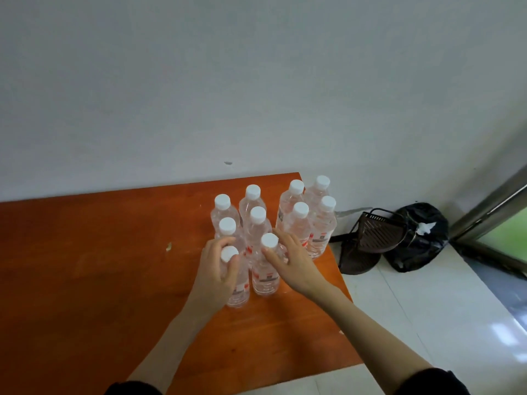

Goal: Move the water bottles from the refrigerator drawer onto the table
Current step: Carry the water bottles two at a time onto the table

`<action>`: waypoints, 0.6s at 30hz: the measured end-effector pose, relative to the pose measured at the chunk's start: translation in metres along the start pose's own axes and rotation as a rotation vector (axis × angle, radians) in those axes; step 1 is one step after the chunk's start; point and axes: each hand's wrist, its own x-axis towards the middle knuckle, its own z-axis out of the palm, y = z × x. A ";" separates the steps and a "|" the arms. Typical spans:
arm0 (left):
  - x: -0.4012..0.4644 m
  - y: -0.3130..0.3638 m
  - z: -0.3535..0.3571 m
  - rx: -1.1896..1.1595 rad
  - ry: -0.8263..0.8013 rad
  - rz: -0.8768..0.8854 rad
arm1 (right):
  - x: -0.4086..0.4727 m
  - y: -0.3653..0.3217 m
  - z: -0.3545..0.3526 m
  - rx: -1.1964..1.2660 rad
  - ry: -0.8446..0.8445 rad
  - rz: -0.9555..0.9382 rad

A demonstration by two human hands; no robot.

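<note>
The desk (114, 266) is bounded by a wall (199, 81) at the rear and an open right edge just beside the eight standing water bottles (296, 223), while bare surface is available to the left and front. The setting-down step is judged to be in hand: one bottle (238, 286) is gripped by the left hand (216, 275) and a second bottle (266, 269) by the right hand (293, 260), both upright on the desk. Both grips are to be released next and withdrawn straight back, so that neighbouring bottles are not toppled.

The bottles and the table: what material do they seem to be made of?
The bottles look like clear, thin plastic: the table colour shows through their walls, and the caps are opaque white, probably plastic too. The table looks like wood or a wood-look laminate with an orange-brown, semi-gloss surface; faint grain shows, so which one stays open.
</note>
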 end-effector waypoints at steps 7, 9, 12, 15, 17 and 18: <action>0.020 0.089 0.021 0.201 -0.162 0.368 | -0.064 -0.001 -0.083 0.021 0.267 0.047; 0.018 0.127 0.049 0.228 -0.237 0.525 | -0.099 0.008 -0.122 -0.002 0.374 0.124; -0.001 0.189 0.098 0.292 -0.384 0.723 | -0.173 0.025 -0.182 -0.181 0.544 0.193; -0.042 0.253 0.150 0.326 -0.492 0.927 | -0.270 0.039 -0.234 -0.528 0.666 0.271; -0.080 0.294 0.184 0.339 -0.519 1.056 | -0.340 0.048 -0.261 -0.747 0.717 0.356; -0.102 0.315 0.199 0.337 -0.525 1.113 | -0.375 0.052 -0.273 -0.824 0.736 0.406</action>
